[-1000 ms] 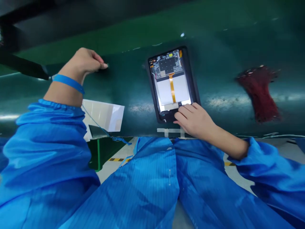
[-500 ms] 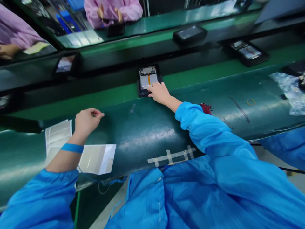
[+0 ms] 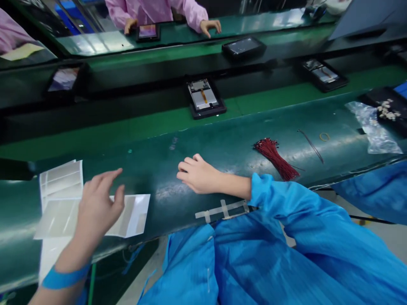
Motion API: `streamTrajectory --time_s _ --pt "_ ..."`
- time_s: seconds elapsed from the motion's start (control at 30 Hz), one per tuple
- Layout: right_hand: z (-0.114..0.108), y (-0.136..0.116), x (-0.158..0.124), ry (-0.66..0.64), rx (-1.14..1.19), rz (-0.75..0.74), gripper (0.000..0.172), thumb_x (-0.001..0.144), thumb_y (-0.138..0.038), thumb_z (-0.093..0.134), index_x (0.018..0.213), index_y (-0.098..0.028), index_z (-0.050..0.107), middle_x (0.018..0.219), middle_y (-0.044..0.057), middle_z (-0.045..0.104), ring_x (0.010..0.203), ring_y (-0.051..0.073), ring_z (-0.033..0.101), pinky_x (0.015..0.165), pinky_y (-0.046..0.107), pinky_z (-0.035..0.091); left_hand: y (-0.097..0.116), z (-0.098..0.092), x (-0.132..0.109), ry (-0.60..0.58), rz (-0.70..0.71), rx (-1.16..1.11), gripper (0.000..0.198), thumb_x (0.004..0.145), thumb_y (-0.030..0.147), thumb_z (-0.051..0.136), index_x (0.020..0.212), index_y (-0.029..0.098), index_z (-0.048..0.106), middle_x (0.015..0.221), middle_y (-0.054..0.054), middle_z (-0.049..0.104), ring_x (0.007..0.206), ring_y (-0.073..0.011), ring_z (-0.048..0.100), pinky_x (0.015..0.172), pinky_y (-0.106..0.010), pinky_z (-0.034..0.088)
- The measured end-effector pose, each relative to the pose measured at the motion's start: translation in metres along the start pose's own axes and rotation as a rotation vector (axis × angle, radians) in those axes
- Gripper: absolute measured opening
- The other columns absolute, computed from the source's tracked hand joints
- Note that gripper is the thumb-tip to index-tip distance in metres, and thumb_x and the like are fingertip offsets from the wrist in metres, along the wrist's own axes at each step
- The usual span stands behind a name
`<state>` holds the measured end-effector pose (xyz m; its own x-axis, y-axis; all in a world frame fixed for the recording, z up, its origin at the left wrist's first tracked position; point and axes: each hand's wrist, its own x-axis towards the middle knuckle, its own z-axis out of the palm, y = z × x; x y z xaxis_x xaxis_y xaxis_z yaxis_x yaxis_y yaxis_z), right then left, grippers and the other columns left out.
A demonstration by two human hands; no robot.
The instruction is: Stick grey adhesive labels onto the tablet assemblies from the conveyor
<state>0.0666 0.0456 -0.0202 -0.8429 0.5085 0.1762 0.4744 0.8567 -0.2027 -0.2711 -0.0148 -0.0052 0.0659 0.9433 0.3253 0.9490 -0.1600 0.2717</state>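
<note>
Fingers of my right hand (image 3: 202,176) curl inward in a narrow, relaxed bend over the green bench (image 3: 222,140), and as their tips are turned from view I cannot tell whether they pinch anything small. My left hand (image 3: 99,206) stands wide, thumb well apart from the forefinger with nothing visible between them, above the pale sheets (image 3: 136,216); whether it touches them I cannot tell. A tiny green speck (image 3: 129,151) lies near those fingertips. Beyond both hands and touching neither, the open tablet (image 3: 208,101) lies in its black tray (image 3: 211,113) on the green strip (image 3: 127,127), insides facing up, with an orange ribbon (image 3: 203,96) running down its pale block. From how it lies, I judge its board, block and ribbon to be fitted, while closing it up is left, since no back covers it; whether anything smaller is lacking in there is too fine to see. To the right of my hand the bundle of red wires (image 3: 276,159) is thick, so by my reading plenty of that stock is unused, and one loose wire (image 3: 311,146) lies apart from it, near a yellow ring (image 3: 324,137) and a clear bag (image 3: 372,131). Farther out, a second open tablet (image 3: 324,75) also shows its insides, so I count that one as unfinished too, and across from me a co-worker's hand (image 3: 210,27) is held open beside a lit screen (image 3: 148,31)
</note>
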Motion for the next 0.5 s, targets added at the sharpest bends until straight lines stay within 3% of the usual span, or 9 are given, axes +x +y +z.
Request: streamTrajectory --time_s 0.07,0.13,0.23,0.33,0.5 --pt "-0.003 0.004 -0.013 -0.030 0.045 0.064 0.020 0.106 -0.025 0.054 0.116 -0.016 0.069 0.123 0.013 0.067 0.111 0.029 0.052 0.089 0.044 0.032 0.017 -0.006 -0.039 -0.002 0.056 0.042 0.049 0.093 0.048 0.058 0.142 0.045 0.062 0.131 -0.010 0.068 0.123 -0.0443 0.064 0.101 -0.065 0.051" --pt "-0.007 0.012 -0.023 -0.067 0.110 0.141 0.021 0.106 -0.024 0.054 0.116 -0.015 0.070 0.125 0.014 0.068 0.111 0.028 0.052 0.089 0.043 0.031 0.030 -0.005 -0.077 -0.020 0.001 0.077 0.060 0.092 0.053 0.060 0.152 0.049 0.054 0.146 -0.011 0.061 0.133 -0.0491 0.058 0.106 -0.070 0.047" --pt "-0.010 0.014 -0.027 -0.089 0.224 0.184 0.020 0.106 -0.023 0.053 0.112 -0.016 0.071 0.124 0.013 0.069 0.108 0.026 0.053 0.089 0.041 0.031 0.046 0.006 -0.118 -0.037 -0.156 0.115 0.083 0.088 0.062 0.067 0.163 0.035 0.043 0.156 -0.019 0.053 0.140 -0.0537 0.051 0.111 -0.072 0.044" --pt "-0.006 -0.001 -0.014 -0.056 0.283 0.135 0.019 0.105 -0.023 0.053 0.110 -0.018 0.071 0.120 0.012 0.069 0.108 0.027 0.055 0.089 0.041 0.033 0.056 0.019 -0.136 -0.030 -0.295 0.075 0.084 0.091 0.065 0.065 0.155 0.013 0.049 0.145 -0.027 0.059 0.135 -0.0518 0.055 0.112 -0.068 0.043" --pt "0.012 -0.043 0.041 0.002 0.397 -0.050 0.024 0.102 -0.021 0.054 0.121 -0.017 0.068 0.125 0.015 0.066 0.113 0.031 0.055 0.092 0.044 0.039 0.052 0.025 -0.145 0.030 -0.429 -0.050 0.066 0.094 0.050 0.068 0.146 0.013 0.055 0.141 -0.021 0.064 0.128 -0.0381 0.058 0.111 -0.053 0.048"
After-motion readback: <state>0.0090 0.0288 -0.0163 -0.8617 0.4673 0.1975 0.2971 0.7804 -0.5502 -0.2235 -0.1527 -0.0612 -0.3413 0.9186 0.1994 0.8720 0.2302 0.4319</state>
